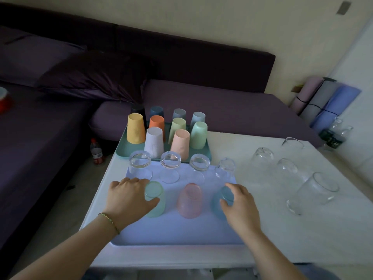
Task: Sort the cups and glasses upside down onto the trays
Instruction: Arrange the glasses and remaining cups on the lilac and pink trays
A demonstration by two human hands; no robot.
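Observation:
A pale lilac tray (173, 231) lies near the table's front. Three tinted glasses stand upside down on it. My left hand (129, 197) grips the green glass (156, 201). A pink glass (190, 201) stands free in the middle. My right hand (240, 203) grips the blue glass (222, 203). Behind them several clear glasses (170, 166) stand inverted along the tray's far edge. Further back a teal tray (123, 150) carries several coloured plastic cups (154, 142), all upside down.
Several clear glasses (314, 190) stand loose on the white table (262, 239) to the right of the lilac tray. A dark purple sofa (201, 93) lies behind the table. A bottle (96, 152) stands on the floor at the left.

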